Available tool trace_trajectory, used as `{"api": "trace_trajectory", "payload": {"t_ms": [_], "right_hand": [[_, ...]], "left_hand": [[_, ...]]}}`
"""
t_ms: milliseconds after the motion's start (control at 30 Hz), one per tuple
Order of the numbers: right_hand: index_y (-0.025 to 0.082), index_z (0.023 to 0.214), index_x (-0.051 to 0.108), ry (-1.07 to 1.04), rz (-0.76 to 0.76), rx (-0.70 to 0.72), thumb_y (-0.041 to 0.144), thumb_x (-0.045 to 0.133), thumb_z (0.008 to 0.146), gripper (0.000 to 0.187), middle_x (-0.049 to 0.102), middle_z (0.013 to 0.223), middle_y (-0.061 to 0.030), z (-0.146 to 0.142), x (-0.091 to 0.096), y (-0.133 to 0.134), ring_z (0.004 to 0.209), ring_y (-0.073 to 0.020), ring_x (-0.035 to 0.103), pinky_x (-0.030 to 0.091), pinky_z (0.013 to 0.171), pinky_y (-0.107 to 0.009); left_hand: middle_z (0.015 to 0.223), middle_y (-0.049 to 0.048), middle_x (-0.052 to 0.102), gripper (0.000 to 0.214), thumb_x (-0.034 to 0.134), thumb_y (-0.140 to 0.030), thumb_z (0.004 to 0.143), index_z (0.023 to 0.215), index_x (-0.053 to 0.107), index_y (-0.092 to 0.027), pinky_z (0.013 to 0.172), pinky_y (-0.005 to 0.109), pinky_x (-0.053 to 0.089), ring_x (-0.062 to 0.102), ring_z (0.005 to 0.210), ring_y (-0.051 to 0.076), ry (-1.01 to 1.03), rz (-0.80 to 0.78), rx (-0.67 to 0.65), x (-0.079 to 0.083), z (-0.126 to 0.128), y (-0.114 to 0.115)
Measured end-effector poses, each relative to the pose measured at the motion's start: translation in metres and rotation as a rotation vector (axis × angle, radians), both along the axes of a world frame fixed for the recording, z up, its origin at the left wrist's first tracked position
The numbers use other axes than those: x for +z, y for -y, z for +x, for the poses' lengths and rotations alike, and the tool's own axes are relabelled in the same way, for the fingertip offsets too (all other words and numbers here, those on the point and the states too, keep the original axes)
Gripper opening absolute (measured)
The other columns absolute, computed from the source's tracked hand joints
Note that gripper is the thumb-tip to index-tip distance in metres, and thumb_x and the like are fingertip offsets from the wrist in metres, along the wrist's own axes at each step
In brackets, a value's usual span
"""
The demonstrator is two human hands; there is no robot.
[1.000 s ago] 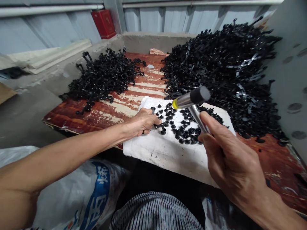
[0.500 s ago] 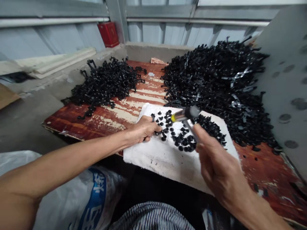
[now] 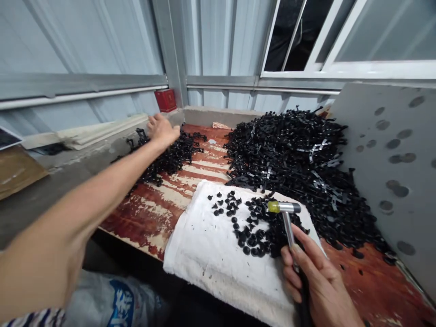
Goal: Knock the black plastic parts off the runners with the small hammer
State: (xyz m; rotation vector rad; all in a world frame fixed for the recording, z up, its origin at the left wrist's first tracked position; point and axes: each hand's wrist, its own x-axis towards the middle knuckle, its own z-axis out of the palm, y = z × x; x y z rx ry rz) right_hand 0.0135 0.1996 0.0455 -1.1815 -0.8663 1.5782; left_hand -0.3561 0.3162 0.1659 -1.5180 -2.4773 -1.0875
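My left hand [image 3: 162, 129] reaches far out over the smaller heap of black parts [image 3: 170, 154] at the back left of the red wooden board [image 3: 150, 209]; its fingers curl down over the heap and what they hold is hidden. My right hand [image 3: 315, 281] grips the handle of a small metal hammer [image 3: 285, 213] with a yellow tip, its head resting over several black button-like pieces [image 3: 252, 225] scattered on a white foam block [image 3: 211, 254].
A big heap of black parts [image 3: 296, 159] fills the back right. A grey panel [image 3: 391, 172] with round marks stands at the right. A red box [image 3: 165, 100] sits in the corner by the wall. A printed white sack [image 3: 122, 299] lies below the board.
My left hand left the foam block and stretched out to the far left heap. The hammer came down lower over the black pieces. The view tilted up, showing the window.
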Motion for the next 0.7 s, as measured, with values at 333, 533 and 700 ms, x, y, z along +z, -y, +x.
{"api": "trace_trajectory", "payload": {"t_ms": [333,533,700], "right_hand": [[0.029,0.118,0.062,-0.020,-0.043,-0.070,0.049,0.081,0.069,0.057,0.052,0.062,0.0055,-0.007,0.011,0.006,0.044,-0.0060,0.036,0.027,0.037,-0.016],[0.028,0.120,0.060,-0.044,-0.052,-0.076,0.048,0.081,0.069,0.058,0.051,0.062,0.0060,-0.005,0.008,0.005,0.043,-0.0053,0.035,0.026,0.037,-0.015],[0.029,0.120,0.060,-0.063,-0.026,-0.043,0.048,0.081,0.069,0.058,0.050,0.061,0.0067,-0.003,0.002,0.004,0.042,-0.0052,0.035,0.025,0.036,-0.015]], "left_hand": [[0.084,0.0058,0.066,0.028,0.050,0.002,0.065,0.077,0.064,-0.018,0.076,0.028,0.043,0.058,0.083,0.019,-0.307,-0.314,-0.824,-0.117,0.104,-0.049],[0.081,0.0024,0.066,0.032,0.043,-0.002,0.068,0.083,0.066,-0.018,0.075,0.026,0.043,0.060,0.079,0.017,-0.221,-0.236,-0.852,-0.097,0.079,-0.059],[0.079,0.0021,0.065,0.029,0.044,-0.005,0.067,0.083,0.065,-0.016,0.070,0.024,0.042,0.059,0.075,0.016,-0.149,-0.243,-0.859,-0.091,0.080,-0.045]]}}
